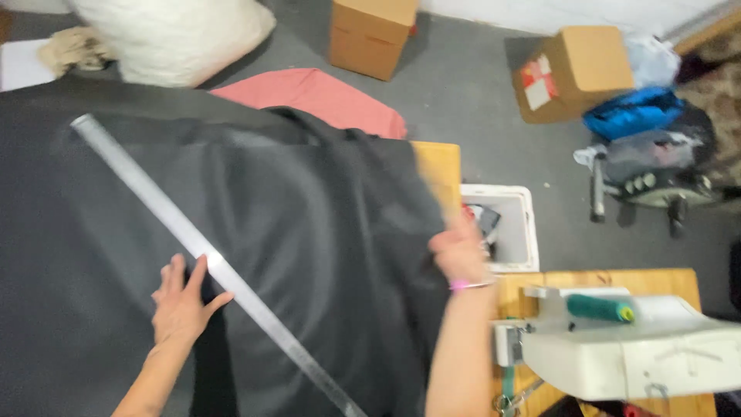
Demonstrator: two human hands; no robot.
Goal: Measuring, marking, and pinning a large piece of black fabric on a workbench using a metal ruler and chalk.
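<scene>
Black fabric (293, 232) lies spread over the tabletop (440, 166), covering nearly all of it; only a wooden corner shows at the far right edge. A long metal ruler (208, 259) lies diagonally across the cloth, from upper left down to lower centre.

Left hand (179, 303): flat on the fabric, fingers (171, 276) spread wide, thumb side touching the ruler's edge. Holds nothing; presses down.

Right hand (458, 251): at the cloth's right edge, fingers curled closed on the fabric, seemingly pulling it taut. Motion blur here, so the exact pinch is unclear. Pink band on the wrist.

Step, as judged: smoothing and laying out, with the ruler lined up for marking. No chalk or scissors in either hand. The next move calls for a flat, wrinkle-free surface and a steady ruler before any line is drawn.

Surroundings: white sewing machine (641, 347) with a teal thread spool (600, 309) at lower right; white bin (513, 232) beside the tabletop; red cloth (324, 96) beyond; cardboard boxes (370, 35) on the grey floor (478, 85).
</scene>
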